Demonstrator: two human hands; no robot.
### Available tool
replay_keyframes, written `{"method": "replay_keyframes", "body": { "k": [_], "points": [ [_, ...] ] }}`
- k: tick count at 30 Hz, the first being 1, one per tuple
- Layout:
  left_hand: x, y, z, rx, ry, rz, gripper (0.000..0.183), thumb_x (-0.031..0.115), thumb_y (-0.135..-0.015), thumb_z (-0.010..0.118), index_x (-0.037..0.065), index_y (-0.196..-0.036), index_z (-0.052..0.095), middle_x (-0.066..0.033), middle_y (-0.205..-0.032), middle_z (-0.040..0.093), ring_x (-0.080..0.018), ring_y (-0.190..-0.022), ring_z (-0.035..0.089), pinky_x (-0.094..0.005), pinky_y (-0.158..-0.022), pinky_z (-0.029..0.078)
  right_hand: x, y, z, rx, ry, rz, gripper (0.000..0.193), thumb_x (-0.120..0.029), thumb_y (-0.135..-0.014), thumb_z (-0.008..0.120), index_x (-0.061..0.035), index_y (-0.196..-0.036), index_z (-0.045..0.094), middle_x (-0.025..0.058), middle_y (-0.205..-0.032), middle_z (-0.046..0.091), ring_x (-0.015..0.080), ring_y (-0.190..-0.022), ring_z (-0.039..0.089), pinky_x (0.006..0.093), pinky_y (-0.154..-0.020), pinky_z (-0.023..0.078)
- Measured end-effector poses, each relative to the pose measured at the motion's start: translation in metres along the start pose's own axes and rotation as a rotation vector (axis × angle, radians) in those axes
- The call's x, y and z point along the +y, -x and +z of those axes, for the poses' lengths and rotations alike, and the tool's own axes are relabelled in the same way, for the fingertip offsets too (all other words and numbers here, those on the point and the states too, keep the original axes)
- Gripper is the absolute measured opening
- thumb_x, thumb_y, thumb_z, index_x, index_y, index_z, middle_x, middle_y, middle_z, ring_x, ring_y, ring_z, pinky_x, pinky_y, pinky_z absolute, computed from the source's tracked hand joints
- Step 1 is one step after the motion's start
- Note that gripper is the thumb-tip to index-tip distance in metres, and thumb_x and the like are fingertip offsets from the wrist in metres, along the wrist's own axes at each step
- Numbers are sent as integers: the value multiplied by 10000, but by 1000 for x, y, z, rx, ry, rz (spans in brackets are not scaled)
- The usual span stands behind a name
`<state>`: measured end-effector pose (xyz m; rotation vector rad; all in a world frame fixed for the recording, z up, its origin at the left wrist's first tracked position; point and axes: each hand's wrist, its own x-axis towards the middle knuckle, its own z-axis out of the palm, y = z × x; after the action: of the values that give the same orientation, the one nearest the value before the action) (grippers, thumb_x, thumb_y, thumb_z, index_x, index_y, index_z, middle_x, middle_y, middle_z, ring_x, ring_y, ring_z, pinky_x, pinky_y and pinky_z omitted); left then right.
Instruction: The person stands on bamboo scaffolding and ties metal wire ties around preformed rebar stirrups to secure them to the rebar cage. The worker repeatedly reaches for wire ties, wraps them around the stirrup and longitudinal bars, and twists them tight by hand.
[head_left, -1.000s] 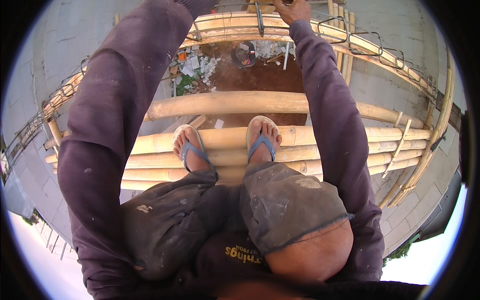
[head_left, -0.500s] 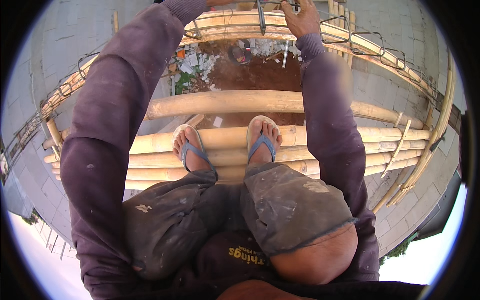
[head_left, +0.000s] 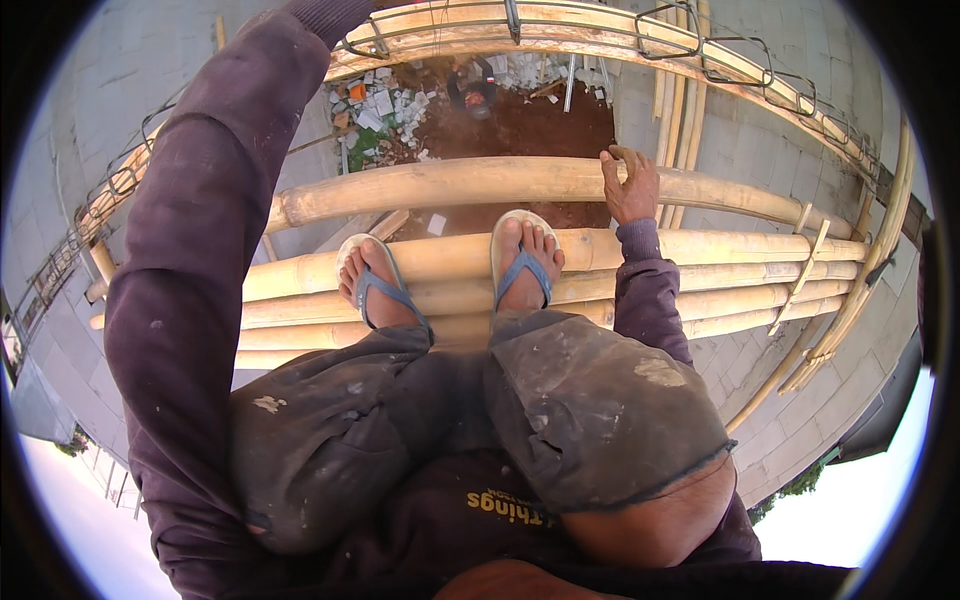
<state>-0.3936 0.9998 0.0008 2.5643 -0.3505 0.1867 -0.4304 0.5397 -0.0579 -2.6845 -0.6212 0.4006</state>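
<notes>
My right hand [head_left: 632, 186] is over the bamboo pole [head_left: 450, 185] in front of my feet. Its fingers are bent, with a gap between thumb and forefinger and nothing visible in them; whether it touches the pole I cannot tell. My left arm [head_left: 215, 170] stretches up and forward to the top edge, where the hand passes out of view. Near that cuff runs a long beam form [head_left: 580, 48] of pale bamboo or wood, with dark bent steel stirrups [head_left: 740, 62] along it. My feet, in blue-strapped flip-flops [head_left: 522, 265], stand on a row of bamboo poles [head_left: 440, 258].
Far below, a person [head_left: 473, 92] is on reddish soil [head_left: 550, 125] beside scattered white rubble [head_left: 385, 105]. Grey paved surfaces [head_left: 780, 190] lie to both sides. Bamboo uprights [head_left: 684, 120] stand right of the opening, and a bent bamboo bundle [head_left: 875, 270] is at the far right.
My right hand has left the beam form and drawn back toward me, down to the bamboo pole. My left arm has shifted left, its hand slipping past the top edge.
</notes>
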Motion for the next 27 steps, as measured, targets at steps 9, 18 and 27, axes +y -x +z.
{"method": "replay_keyframes", "body": {
  "k": [9, 18, 27],
  "points": [
    [8, -8, -9, -107, 5, -51, 381, 150, -852, 572, 20, -1202, 645, -231, -1194, 649, -409, -1138, 594, -478, -993, 477, 13, 47, 14, 21, 101, 88, 409, -444, -962, 575, -80, -1091, 709, 166, -1117, 678, 363, -1127, 576, 484, -1004, 411],
    [7, -11, -6, -178, -49, -81, 444, 151, -806, 593, 37, -1233, 640, -223, -1237, 634, -400, -1190, 562, -481, -1034, 450, 7, 72, 2, -74, 148, 161, 376, -426, -964, 558, -89, -1022, 715, 124, -1011, 698, 309, -1024, 610, 454, -952, 416],
    [16, -21, -25, -370, -41, -55, 493, 152, -807, 574, 19, -1280, 607, -267, -1266, 608, -452, -1195, 554, -512, -1041, 439, 13, 77, -3, 91, 110, 106, 324, -389, -956, 597, -88, -1009, 708, 119, -1039, 689, 316, -1046, 594, 449, -956, 421]
  ]
}}
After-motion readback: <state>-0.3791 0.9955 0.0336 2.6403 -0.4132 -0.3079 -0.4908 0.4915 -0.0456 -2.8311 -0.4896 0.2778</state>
